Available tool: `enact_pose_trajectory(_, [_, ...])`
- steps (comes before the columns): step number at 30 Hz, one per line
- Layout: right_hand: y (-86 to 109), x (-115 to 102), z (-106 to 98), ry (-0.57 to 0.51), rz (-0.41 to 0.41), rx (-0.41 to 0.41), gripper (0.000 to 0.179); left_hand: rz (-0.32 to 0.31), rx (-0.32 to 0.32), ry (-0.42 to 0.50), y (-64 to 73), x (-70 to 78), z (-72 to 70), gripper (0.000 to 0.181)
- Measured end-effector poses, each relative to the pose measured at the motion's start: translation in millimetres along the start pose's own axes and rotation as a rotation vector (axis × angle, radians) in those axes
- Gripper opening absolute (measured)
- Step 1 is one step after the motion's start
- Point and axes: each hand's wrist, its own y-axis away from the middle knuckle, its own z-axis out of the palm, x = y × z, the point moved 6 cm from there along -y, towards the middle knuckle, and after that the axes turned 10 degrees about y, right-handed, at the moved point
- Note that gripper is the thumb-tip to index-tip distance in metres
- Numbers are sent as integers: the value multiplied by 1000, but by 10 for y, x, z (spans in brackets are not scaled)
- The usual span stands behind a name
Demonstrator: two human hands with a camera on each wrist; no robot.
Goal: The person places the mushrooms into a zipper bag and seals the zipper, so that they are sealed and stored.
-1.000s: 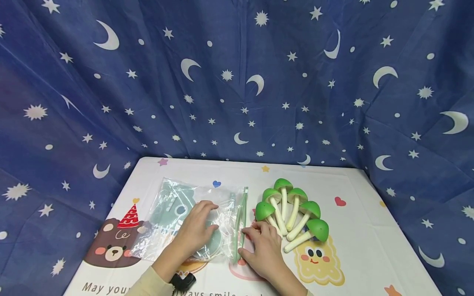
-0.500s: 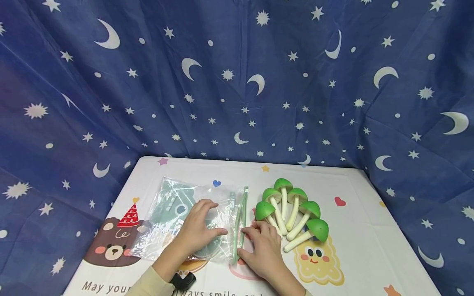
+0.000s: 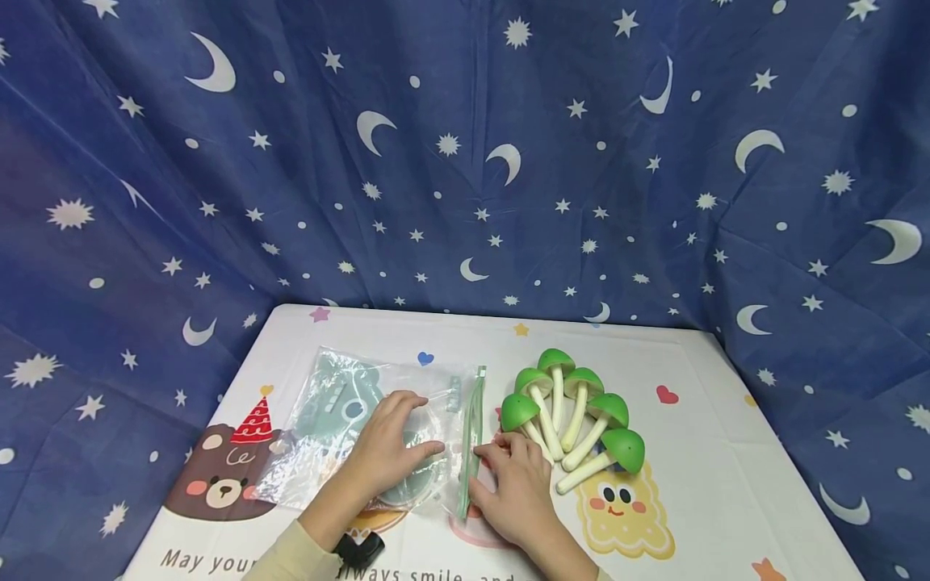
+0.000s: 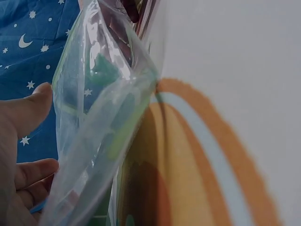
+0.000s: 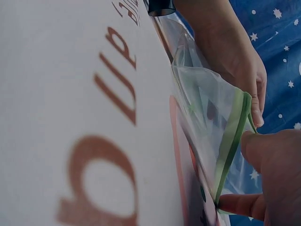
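Note:
A clear plastic zip bag (image 3: 443, 411) with a green zip strip lies flat on the printed tablecloth in the head view. My left hand (image 3: 392, 444) rests over the bag, its thumb and fingers spread apart. At the zip end, my right hand (image 3: 516, 488) has its thumb and fingertips on the green edge. Seen from the right wrist, the thumb touches the green zip strip (image 5: 230, 136) and a finger is at its lower end. The bag's mouth is parted and raised there. Several green-capped toy mushrooms (image 3: 574, 391) lie just beyond my right hand.
The white tablecloth (image 3: 697, 403) carries printed figures, including a bear (image 3: 221, 476) and a yellow biscuit (image 3: 625, 512). A black object (image 3: 359, 550) is at my left wrist. Behind the table hangs a blue curtain (image 3: 465, 161) with moons and stars.
My left thumb has straightened toward the zip end. The green zip edge beside my right fingers has shifted slightly and stands wider. The mushrooms have not moved.

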Motion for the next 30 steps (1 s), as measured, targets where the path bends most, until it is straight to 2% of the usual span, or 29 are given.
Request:
enact_pose_trajectory(8, [-4,6,9,-3,0,-6,37,8,-6,-34,-3,3,9,68])
enact_pose_trajectory(18, [3,-5,-5,-7,-4,4,37,42,-28,-62,-4,-4,28,71])
enact_pose_trajectory(25, [4,-7,-13,-11,-4,0,37,42,-72,-67,0,3,45,75])
enact_pose_trajectory(30, [-1,1,1,-5,0,-9,36,87,-82,-48,-1,51,64,75])
